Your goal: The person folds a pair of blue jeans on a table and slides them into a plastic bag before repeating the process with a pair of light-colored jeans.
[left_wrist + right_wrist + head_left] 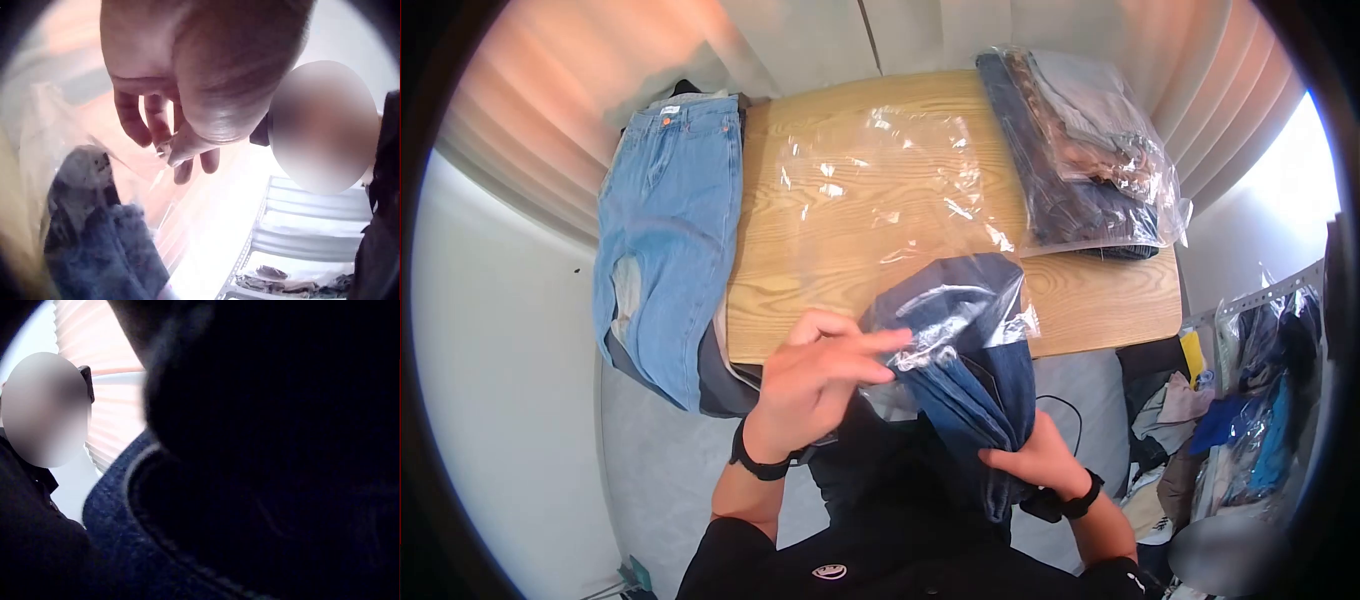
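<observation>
Folded dark blue jeans (975, 390) are held up in front of the body, their far end inside a clear plastic bag (1020, 322). My right hand (1045, 455) grips the near end of the jeans, thumb on top; dark denim fills most of the right wrist view. At the bag's left side is my left hand (815, 380). In the left wrist view the left hand (187, 112) pinches the edge of the clear plastic between thumb and finger, with the jeans (103, 231) hanging beside it inside the plastic.
Another clear plastic piece (880, 190) lies flat on the wooden table (765, 235). Light blue jeans (670, 190) lie along the table's left side, hanging over the front edge. Bagged folded garments (1090, 150) are stacked at the back right. A rack with bagged clothes (1250, 400) stands right.
</observation>
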`<action>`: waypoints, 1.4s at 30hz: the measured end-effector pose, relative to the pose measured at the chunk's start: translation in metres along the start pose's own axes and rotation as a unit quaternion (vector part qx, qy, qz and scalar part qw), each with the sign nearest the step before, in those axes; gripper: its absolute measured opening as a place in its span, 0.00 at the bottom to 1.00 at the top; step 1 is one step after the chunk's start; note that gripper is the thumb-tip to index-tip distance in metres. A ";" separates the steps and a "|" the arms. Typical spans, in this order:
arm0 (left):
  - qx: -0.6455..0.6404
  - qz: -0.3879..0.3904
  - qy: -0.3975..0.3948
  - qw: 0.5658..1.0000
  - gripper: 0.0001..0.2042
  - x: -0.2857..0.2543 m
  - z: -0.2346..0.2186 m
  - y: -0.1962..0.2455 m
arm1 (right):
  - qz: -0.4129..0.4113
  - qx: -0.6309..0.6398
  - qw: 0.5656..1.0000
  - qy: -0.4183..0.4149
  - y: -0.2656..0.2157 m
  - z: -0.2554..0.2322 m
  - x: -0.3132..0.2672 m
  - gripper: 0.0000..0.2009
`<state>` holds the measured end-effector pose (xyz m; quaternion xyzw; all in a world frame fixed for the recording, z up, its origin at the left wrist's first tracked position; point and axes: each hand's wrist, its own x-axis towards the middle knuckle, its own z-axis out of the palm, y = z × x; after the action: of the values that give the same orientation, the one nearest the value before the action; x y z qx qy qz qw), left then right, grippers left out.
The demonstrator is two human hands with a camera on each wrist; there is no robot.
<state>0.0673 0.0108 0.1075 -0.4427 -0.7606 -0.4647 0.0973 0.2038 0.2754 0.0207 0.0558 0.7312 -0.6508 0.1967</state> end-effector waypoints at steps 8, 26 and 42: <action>0.109 0.058 -0.025 0.992 0.13 -0.014 0.030 0.013 | -0.054 0.103 0.993 0.019 -0.013 0.014 0.031 0.33; -0.797 -0.295 0.201 0.487 0.27 -0.037 0.110 -0.064 | 0.038 0.260 0.964 -0.025 -0.077 0.007 0.083 0.24; -0.887 -0.295 0.137 0.327 0.24 -0.074 0.093 -0.051 | 0.099 0.406 0.909 0.002 0.003 0.022 0.016 0.20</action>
<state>0.0961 0.0328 -0.0169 0.0570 0.0462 -0.9164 -0.3934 0.1949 0.2512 0.0100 0.2037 0.3952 -0.8685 0.2190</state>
